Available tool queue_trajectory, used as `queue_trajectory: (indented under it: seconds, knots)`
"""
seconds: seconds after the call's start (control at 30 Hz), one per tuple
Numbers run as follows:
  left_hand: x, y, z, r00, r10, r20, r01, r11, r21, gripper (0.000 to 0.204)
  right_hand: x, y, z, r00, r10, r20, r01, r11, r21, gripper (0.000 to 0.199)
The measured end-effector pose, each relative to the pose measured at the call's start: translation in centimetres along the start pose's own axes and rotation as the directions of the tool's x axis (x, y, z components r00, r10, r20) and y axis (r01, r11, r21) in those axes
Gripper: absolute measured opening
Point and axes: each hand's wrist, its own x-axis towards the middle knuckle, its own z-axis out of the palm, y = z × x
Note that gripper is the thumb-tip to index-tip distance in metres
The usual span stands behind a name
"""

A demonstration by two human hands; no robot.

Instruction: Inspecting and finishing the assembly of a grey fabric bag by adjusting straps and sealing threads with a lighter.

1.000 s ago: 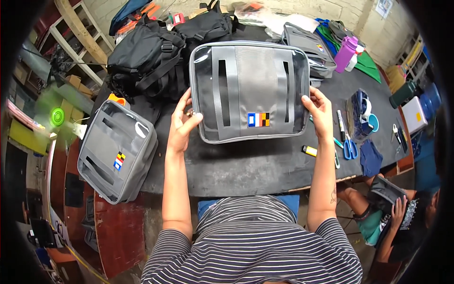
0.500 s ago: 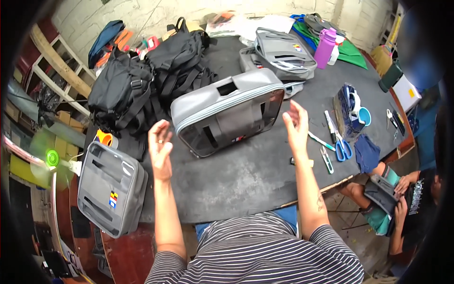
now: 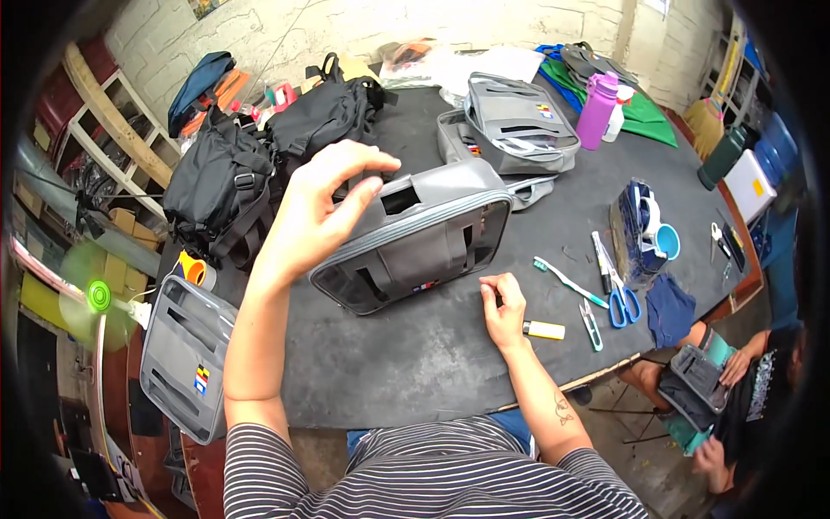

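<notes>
Grey pouches crowd a dark table (image 3: 415, 363) from left to right. At lower left, a flat grey pouch (image 3: 183, 356) with a small multicoloured label hangs over the table's left edge, beside a green fan (image 3: 97, 296). Above it, at upper left, black bags (image 3: 233, 177) are heaped against the wall side.

At centre, the left hand (image 3: 322, 212) is raised above the table, fingers curled and spread, gripping nothing, just over the upper left corner of a grey zippered case (image 3: 415, 246). That case lies tilted across the middle of the table, a small coloured label on its near face. Bare table surface lies open in front of it, down to the near edge.

Right of centre, the right hand (image 3: 503, 313) rests loosely curled on the table, holding nothing, just beside a yellow lighter (image 3: 545, 329). Further right lie a toothbrush (image 3: 566, 282) and blue-handled scissors (image 3: 616, 292). Two more grey pouches (image 3: 519, 125) and a purple bottle (image 3: 597, 111) sit at upper right.
</notes>
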Motion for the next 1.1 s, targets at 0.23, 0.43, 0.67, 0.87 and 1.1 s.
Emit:
queue_trajectory:
  seconds: [0.23, 0.43, 0.67, 0.87, 1.1]
  knots:
    - [0.9, 2.1, 1.1, 0.953, -0.292, 0.087, 0.300, 0.949, -0.098, 0.020, 0.1, 0.3, -0.2, 0.998, 0.065, 0.024, -0.066, 0.995, 0.072, 0.006]
    - [-0.5, -0.3, 5.0, 0.942, -0.262, 0.209, 0.183, 0.924, 0.335, 0.029, 0.3, 0.6, -0.3, 0.995, 0.101, 0.019, -0.103, 0.986, 0.134, 0.021]
    - [0.0, -2.4, 6.1, 0.946, -0.278, 0.167, 0.284, 0.958, -0.019, 0.028, 0.2, 2.8, -0.4, 0.965, 0.248, -0.078, -0.214, 0.929, 0.302, 0.016]
    - [1.0, -3.9, 4.0, 0.904, -0.375, 0.207, 0.412, 0.893, -0.182, 0.034, -0.6, 3.5, -0.8, 0.940, 0.335, -0.073, -0.285, 0.882, 0.376, 0.015]
    - [0.8, -6.8, 1.6, 0.773, -0.529, 0.350, 0.632, 0.599, -0.491, 0.035, -0.1, 2.0, -1.0, 0.910, 0.288, -0.299, -0.168, 0.914, 0.368, 0.009]
